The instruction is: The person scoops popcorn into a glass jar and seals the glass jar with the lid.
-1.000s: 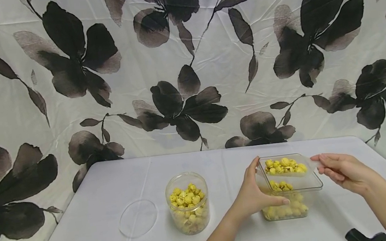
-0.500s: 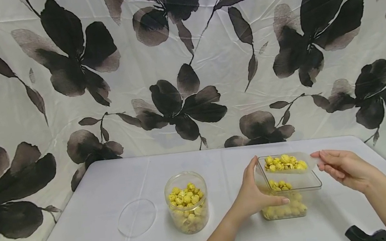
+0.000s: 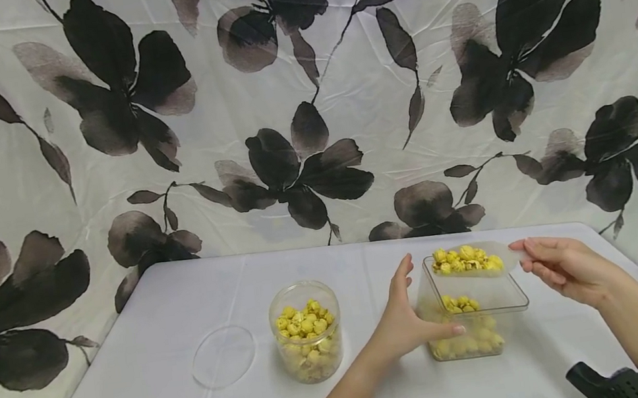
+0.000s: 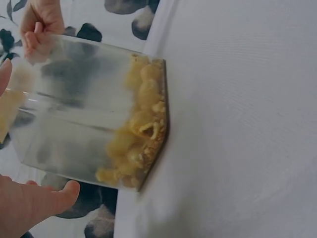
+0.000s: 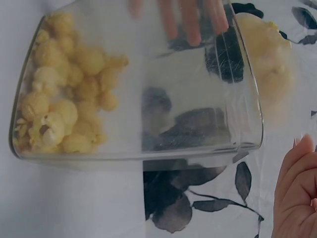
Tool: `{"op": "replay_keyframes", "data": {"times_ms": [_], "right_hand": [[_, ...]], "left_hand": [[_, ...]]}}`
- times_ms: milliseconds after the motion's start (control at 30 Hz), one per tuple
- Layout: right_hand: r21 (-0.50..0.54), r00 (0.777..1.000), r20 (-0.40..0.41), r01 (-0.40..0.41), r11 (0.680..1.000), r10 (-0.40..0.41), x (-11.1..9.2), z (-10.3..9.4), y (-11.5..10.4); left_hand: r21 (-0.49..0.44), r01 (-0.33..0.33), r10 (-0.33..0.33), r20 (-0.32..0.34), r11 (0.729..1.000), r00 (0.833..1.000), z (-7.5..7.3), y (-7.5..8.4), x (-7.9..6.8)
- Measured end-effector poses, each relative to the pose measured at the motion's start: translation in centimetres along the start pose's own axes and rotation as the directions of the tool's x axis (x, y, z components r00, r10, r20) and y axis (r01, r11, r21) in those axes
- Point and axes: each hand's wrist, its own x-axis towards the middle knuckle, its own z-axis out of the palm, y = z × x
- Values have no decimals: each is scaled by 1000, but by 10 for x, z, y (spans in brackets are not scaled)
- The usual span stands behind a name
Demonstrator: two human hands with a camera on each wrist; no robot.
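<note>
My right hand [image 3: 563,267] pinches the end of a clear scoop [image 3: 510,254] heaped with yellow popcorn [image 3: 465,260]. The scoop hangs over the far part of an uncovered clear rectangular container [image 3: 489,295]. More popcorn [image 4: 143,116] lies in the bottom of that container, which stands upright on the table. Beside its left wall is my left hand [image 3: 403,325], thumb and fingers spread. In the left wrist view, a gap shows between the thumb and the container wall. The right wrist view shows the scoop [image 5: 270,64] blurred beyond the rim.
A round clear jar [image 3: 308,340] of popcorn, its top uncovered, stands left of the container on the white table [image 3: 140,393]. Farther left lies a clear round lid [image 3: 223,357]. Behind the table hangs a floral cloth [image 3: 288,90]. A black device [image 3: 607,382] is by the right wrist.
My left hand has come away from the container toward the left, where it held the side before. The loaded scoop has risen above the rim.
</note>
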Motion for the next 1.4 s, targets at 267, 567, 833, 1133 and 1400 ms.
{"op": "replay_keyframes", "data": {"times_ms": [267, 567, 833, 1133, 1400], "right_hand": [[42, 999, 25, -21, 999, 20, 7, 9, -4], [52, 992, 119, 20, 998, -26, 12, 14, -6], [50, 993, 116, 11, 999, -17, 17, 25, -10], [18, 994, 99, 33, 999, -35, 29, 44, -13], [-20, 996, 90, 25, 999, -23, 41, 62, -12]], "left_hand": [[-48, -35, 35, -4, 998, 999, -11, 16, -9], [-67, -62, 62, 1, 996, 998, -33, 36, -24], [-28, -100, 99, -19, 995, 995, -62, 52, -39], [100, -112, 124, -120, 989, 985, -101, 61, -56], [195, -66, 104, -196, 979, 975, -139, 55, -68]]}}
